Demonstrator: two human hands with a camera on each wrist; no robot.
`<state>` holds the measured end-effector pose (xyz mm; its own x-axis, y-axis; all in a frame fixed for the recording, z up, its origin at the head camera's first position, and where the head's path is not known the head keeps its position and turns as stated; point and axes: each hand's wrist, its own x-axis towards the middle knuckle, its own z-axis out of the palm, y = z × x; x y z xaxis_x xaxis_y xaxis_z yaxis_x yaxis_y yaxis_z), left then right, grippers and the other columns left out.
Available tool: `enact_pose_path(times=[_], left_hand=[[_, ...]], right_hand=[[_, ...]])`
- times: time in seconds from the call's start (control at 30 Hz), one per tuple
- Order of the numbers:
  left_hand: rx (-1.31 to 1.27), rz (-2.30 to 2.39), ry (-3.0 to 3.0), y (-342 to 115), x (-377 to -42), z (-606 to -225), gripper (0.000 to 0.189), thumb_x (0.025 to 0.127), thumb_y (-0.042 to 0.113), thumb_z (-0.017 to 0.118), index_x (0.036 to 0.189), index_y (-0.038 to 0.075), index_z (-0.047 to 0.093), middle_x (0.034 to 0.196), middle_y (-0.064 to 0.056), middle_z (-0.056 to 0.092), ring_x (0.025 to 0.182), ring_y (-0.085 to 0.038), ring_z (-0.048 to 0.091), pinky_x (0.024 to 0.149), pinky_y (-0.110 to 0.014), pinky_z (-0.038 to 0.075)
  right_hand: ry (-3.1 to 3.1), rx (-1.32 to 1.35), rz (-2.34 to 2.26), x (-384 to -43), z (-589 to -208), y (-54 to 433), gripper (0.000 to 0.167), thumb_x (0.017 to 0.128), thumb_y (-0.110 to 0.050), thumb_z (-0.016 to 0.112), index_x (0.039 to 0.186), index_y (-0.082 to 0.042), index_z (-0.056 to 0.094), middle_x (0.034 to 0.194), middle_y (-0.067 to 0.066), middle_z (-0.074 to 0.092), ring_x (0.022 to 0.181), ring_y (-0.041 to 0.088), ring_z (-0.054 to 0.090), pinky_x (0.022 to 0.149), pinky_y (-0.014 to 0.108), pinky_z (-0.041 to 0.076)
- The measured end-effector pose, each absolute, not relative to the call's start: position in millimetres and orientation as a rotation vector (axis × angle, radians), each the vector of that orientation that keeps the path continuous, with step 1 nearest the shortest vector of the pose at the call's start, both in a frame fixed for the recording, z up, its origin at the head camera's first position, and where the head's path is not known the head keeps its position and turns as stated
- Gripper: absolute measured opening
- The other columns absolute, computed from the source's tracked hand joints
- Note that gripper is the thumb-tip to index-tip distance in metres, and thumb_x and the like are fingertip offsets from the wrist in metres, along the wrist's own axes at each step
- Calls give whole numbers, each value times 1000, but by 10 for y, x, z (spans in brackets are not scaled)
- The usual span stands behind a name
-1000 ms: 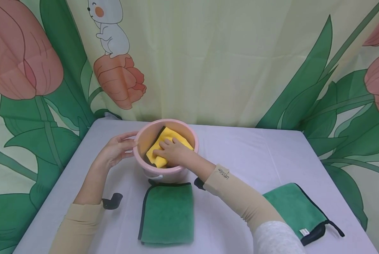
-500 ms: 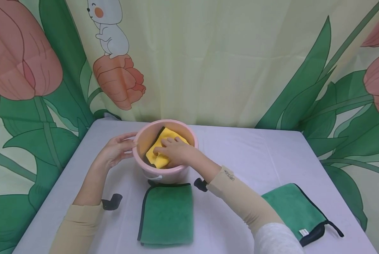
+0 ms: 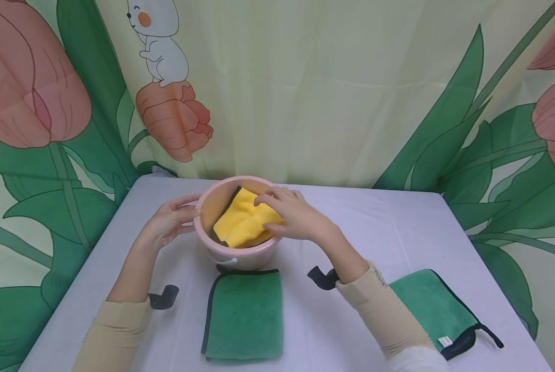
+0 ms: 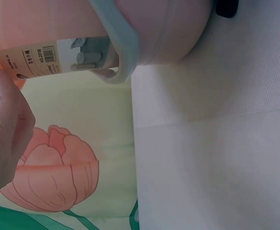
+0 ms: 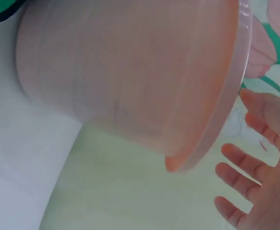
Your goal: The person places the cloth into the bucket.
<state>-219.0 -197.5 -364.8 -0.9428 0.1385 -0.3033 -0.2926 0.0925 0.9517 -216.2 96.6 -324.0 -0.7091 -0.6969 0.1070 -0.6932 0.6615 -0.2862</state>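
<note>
A pink bucket (image 3: 204, 231) stands near the table's back edge with a folded yellow cloth (image 3: 242, 219), dark-edged, inside it. At the bucket's left rim my left hand (image 3: 168, 221) rests its fingertips, the fingers stretched out. The left wrist view shows part of this hand beside the bucket's label (image 4: 53, 60). Over the right side of the rim my right hand (image 3: 301, 214) hovers with fingers spread and nothing held. In the right wrist view its fingers stand apart beside the rim. The cloth's right part is covered by that hand.
In front of the bucket lies a folded green cloth (image 3: 245, 315) with dark edging. Another green cloth (image 3: 437, 305) with a dark loop lies to the right, partly under my right forearm. A white cover (image 3: 342, 315) drapes the table; a printed curtain (image 3: 296, 93) hangs behind.
My right hand has come off the yellow cloth and moved up and right to the rim, leaving the cloth in the bucket. The left hand has stayed at the left rim.
</note>
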Motion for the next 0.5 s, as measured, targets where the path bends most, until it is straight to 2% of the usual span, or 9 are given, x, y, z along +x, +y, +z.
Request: enact_pose_path(times=[0.17, 0.5], left_hand=[[-155, 1914, 2064, -1978, -2188, -3643, 64, 88, 19, 61, 142, 8, 31, 125, -17, 45, 87, -7, 61, 81, -30, 50], [-138, 1920, 2065, -1975, -2183, -3656, 63, 88, 18, 61, 142, 7, 31, 119, -13, 49, 87, -8, 61, 81, -31, 50]], right_hand=[[3018, -1119, -583, -1998, -3312, 1291, 42, 85, -26, 65, 123, -18, 50, 122, 5, 45, 115, 22, 40, 99, 45, 27], [3255, -749, -603, -1616, -3524, 1964, 45, 82, -20, 68, 122, -13, 49, 122, 12, 46, 116, 32, 39, 94, 55, 27]])
